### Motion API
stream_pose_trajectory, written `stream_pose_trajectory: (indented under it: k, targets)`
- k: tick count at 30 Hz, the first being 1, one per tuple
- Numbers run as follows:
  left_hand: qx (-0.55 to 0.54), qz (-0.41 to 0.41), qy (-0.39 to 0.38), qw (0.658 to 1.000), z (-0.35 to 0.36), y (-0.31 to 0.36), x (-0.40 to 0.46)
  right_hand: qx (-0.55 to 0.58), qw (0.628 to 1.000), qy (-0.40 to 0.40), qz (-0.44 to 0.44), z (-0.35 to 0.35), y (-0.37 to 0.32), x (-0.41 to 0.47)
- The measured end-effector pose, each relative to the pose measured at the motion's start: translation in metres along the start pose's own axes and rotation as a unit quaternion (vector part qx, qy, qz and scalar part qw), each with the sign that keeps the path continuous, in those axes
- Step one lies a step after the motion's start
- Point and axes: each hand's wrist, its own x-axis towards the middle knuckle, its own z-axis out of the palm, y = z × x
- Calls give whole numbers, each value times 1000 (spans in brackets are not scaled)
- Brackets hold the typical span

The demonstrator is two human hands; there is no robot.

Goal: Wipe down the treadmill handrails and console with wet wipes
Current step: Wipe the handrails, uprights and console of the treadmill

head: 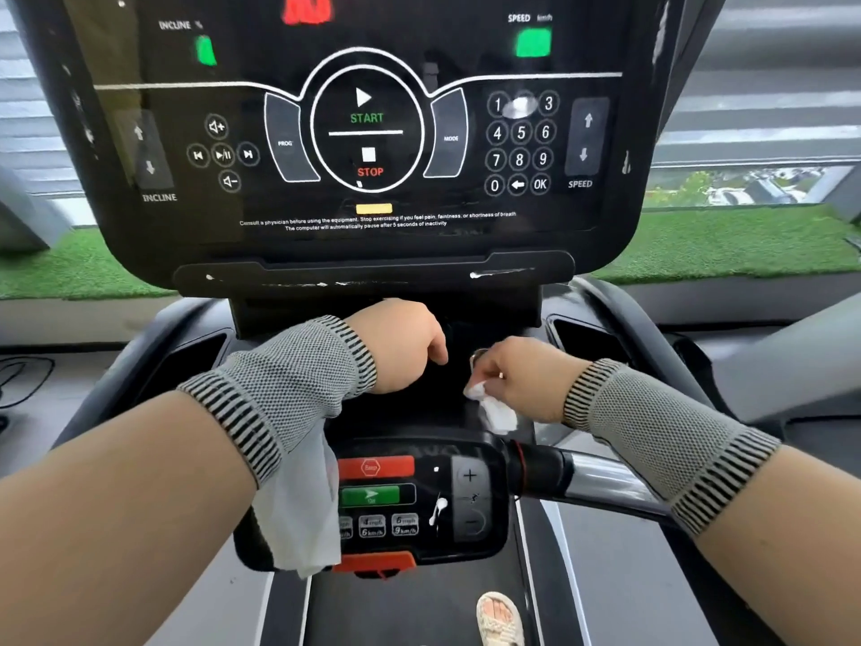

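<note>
Right grip: right hand [522,370] pinches a crumpled wipe [494,405] at centre frame, against the dark recess under the console [363,132].
Left grip: left hand [400,347] curled knuckles-up beside it; whether it holds the second wipe [303,515] hanging below the wrist, I cannot tell.
Progress: probably midway; white smears show on the console ledge and keypad, handrail [601,480] at lower right untouched now.
Containers: side pockets [582,342] look dark; contents unclear.

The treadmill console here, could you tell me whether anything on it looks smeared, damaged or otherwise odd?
Yes. A white smear covers the keypad's 2 key on the console, white streaks mark the ledge below it, and a white drip sits on the lower control panel. A wipe hangs across that panel's left side.
</note>
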Motion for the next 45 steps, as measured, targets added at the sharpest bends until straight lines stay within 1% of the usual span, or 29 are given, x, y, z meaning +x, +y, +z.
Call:
stream_pose_trajectory:
  k: [2,3,4,5,6,7,9,11,13,15,17,20,23,25,28,30,31,32,33,34,35,36,37,39,40,41,42,45]
  targets:
    - [-6,7,-21,1000,-2,7,-2,-38,998,26,50,-7,15,-13]
    - [-20,15,-12,1000,-3,11,-2,-9,996,60,70,-11,24,-21]
    - [-39,28,11,999,-4,16,-3,74,988,101,91,-15,29,-30]
    - [-62,42,38,996,-5,20,-4,197,964,140,110,-17,31,-38]
    - [-90,56,58,993,-5,25,-5,332,920,171,117,-18,30,-47]
    - [-122,68,71,988,-5,31,-6,438,870,194,119,-17,30,-54]
    - [-181,87,93,975,-4,45,-7,557,794,217,115,-14,22,-68]
    - [-206,102,121,966,-4,57,-8,648,722,220,102,-10,11,-82]
    - [-234,103,146,955,-1,66,-11,711,656,232,96,-7,4,-95]
    - [-278,95,146,945,1,71,-13,742,615,248,93,-1,-1,-109]
    - [-306,99,127,938,1,77,-17,758,584,274,90,5,-1,-121]
    - [-316,114,116,935,2,88,-24,764,563,302,89,15,-1,-139]
    - [-334,114,121,928,3,100,-32,759,562,315,97,21,1,-152]
    - [-303,114,148,935,2,106,-35,744,571,330,108,22,5,-156]
    - [-231,106,198,947,-2,114,-41,716,602,334,113,21,8,-163]
    - [-197,93,217,951,-4,120,-43,704,619,325,124,20,12,-166]
    - [-186,82,221,954,-4,125,-43,692,624,336,138,19,16,-166]
    - [-187,70,217,955,-3,130,-42,648,645,372,163,20,22,-166]
    - [-210,58,205,954,-3,136,-40,566,683,420,190,20,29,-167]
    - [-257,46,185,947,-1,141,-38,473,722,462,204,19,35,-170]
    - [-312,36,164,935,0,147,-37,410,747,485,196,18,37,-173]
    - [-355,26,146,923,1,153,-37,386,766,484,173,18,38,-176]
    - [-378,21,137,915,3,158,-37,390,783,462,146,18,36,-179]
    - [-378,20,142,915,8,166,-36,396,819,398,117,21,38,-182]
    - [-370,20,151,917,9,170,-37,386,832,383,116,23,42,-181]
    - [-357,18,162,920,11,172,-38,382,835,379,116,24,45,-182]
    - [-337,16,175,925,11,175,-39,393,828,379,123,23,48,-183]
    - [-260,18,210,942,13,183,-45,489,780,371,119,14,55,-194]
